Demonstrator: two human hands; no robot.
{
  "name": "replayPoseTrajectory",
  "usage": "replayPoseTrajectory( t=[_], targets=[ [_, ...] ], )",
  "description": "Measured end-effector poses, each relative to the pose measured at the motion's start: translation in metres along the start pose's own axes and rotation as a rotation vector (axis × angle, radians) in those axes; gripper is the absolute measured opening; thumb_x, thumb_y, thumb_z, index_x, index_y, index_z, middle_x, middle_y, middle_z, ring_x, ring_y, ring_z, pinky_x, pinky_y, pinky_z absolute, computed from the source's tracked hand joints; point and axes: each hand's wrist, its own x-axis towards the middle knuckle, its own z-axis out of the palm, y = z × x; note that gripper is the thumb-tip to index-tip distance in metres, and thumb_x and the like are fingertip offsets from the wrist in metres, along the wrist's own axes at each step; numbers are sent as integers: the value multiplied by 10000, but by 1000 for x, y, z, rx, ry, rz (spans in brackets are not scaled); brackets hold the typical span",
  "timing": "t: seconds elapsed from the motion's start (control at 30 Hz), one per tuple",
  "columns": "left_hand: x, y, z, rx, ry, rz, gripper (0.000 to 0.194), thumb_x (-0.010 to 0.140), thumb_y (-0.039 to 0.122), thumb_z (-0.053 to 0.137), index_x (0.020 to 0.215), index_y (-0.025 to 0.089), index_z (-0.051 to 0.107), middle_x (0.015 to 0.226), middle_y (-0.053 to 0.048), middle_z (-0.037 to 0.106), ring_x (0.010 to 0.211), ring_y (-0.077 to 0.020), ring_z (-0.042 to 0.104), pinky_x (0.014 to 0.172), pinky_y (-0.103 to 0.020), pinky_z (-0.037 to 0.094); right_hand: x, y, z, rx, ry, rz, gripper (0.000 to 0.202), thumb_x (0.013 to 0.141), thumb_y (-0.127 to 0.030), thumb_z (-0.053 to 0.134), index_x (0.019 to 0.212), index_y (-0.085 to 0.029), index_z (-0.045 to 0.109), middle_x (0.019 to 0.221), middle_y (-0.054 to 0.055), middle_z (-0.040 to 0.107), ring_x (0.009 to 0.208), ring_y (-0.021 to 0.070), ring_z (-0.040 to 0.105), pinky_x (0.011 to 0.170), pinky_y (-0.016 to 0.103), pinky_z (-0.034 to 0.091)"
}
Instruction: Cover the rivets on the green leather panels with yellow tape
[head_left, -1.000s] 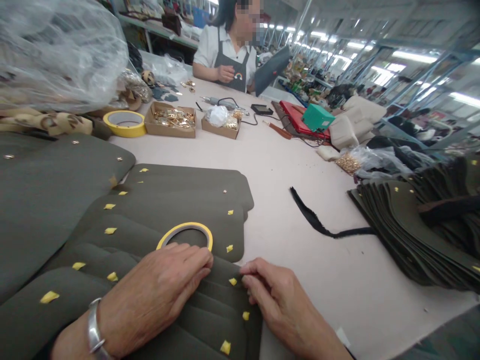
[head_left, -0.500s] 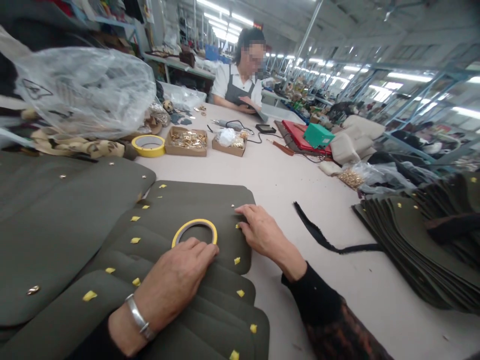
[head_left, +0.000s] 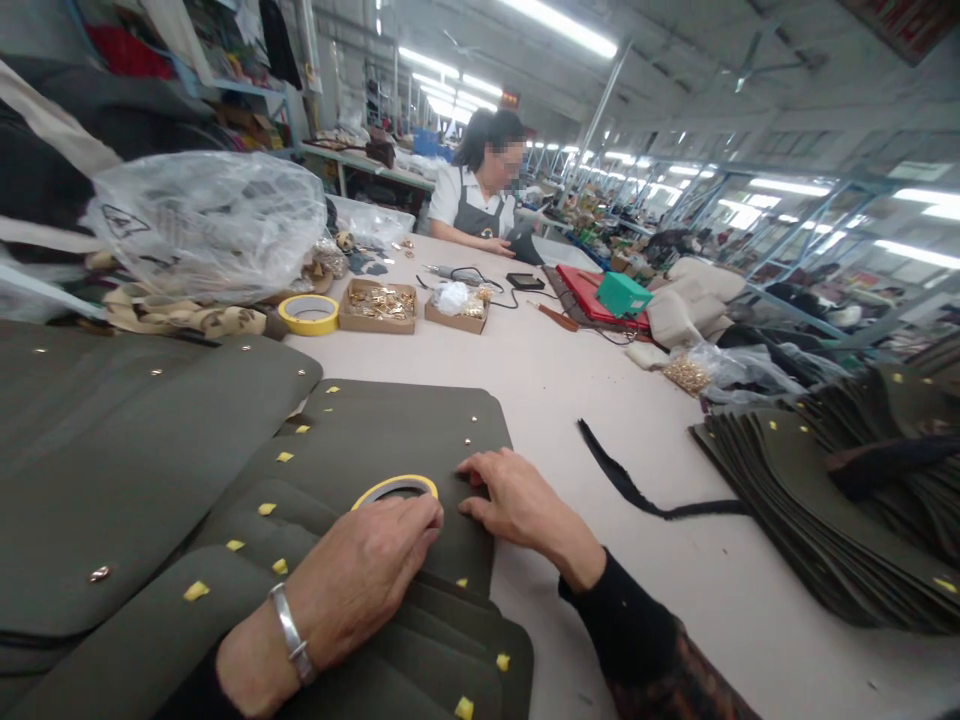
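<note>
My left hand (head_left: pixel 367 575), with a silver bracelet at the wrist, is closed on a yellow tape roll (head_left: pixel 395 484) over the dark green panels. My right hand (head_left: pixel 517 500) touches the right edge of the top panel (head_left: pixel 397 420), thumb and fingers apart. Two small metal studs show near that panel's upper right corner. Yellow tape bits (head_left: pixel 285 457) mark the fanned panels. At the left lie larger green pieces (head_left: pixel 150 450) with metal fittings.
Behind are another tape roll (head_left: pixel 309 314), a box of gold fittings (head_left: pixel 377 306), a smaller box (head_left: pixel 456 313) and a plastic bag (head_left: pixel 210 225). A black strip (head_left: pixel 622 475) and stacked panels (head_left: pixel 810 510) lie right. A person (head_left: pixel 480 200) sits across the table.
The view has tilted up slightly. My right hand has moved down the top panel's edge, away from its studs; a second stud now shows. The person opposite has turned and lowered a hand.
</note>
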Motion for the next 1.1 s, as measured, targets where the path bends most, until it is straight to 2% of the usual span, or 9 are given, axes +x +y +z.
replayPoseTrajectory(
  t=[0.1,0.27,0.33,0.4,0.5,0.6,0.77,0.87,1.1],
  targets=[
    [-2,-2,-2,-29,80,53,216,980,198,315,955,231,528,846,-1,650,768,-160,634,663,-277,463,-17,-1,2,133,14,24,289,820,-221,667,1106,-180,677,961,76,725,913,230,632,813,335,469],
    [-1,-3,-5,-12,180,85,222,986,224,361,1148,254,510,973,1,707,827,-150,688,693,-248,511,-30,10,2,510,258,175,233,868,-159,561,1066,-185,679,897,40,735,808,172,669,742,292,510],
    [-1,-2,-6,6,176,82,330,987,239,368,1311,264,429,1025,-9,718,862,-152,698,720,-243,530,-33,4,2,631,292,126,202,864,-164,572,1023,-188,695,920,35,739,827,165,676,747,278,519],
    [-2,-1,-5,51,173,67,449,987,256,367,1431,251,305,1037,-31,728,847,-164,707,710,-248,545,-36,-8,3,683,280,9,189,860,-151,580,999,-192,701,909,27,734,817,155,671,752,266,516],
    [-4,1,-3,122,201,63,508,984,253,359,1473,230,224,1044,-60,734,808,-180,715,669,-262,556,-39,-29,7,642,333,-146,192,857,-140,586,1018,-191,678,877,29,705,777,147,641,745,264,506],
    [-7,3,-2,179,221,86,510,985,225,347,1474,227,199,1055,-68,733,804,-192,716,663,-286,563,-40,-40,11,555,399,-227,156,877,-143,570,995,-191,660,875,42,688,796,155,624,758,271,497],
    [-10,5,-3,185,210,101,480,993,212,334,1456,221,208,1040,-60,734,798,-194,715,660,-304,570,-42,-39,14,521,383,-297,193,901,-92,502,994,-179,647,920,58,697,853,156,627,799,268,488],
    [-11,6,-4,175,214,111,464,1003,246,331,1449,213,209,1047,-66,734,829,-199,720,668,-304,578,-43,-37,14,514,429,-285,210,880,-71,504,1007,-174,637,895,58,682,821,155,624,766,266,490],
    [-14,10,0,171,241,144,436,1018,259,291,1445,218,216,926,-22,749,758,-171,724,648,-264,577,-39,-37,19,385,522,-405,174,847,-52,526,926,-168,630,830,72,694,776,181,633,710,281,504]
  ],
)
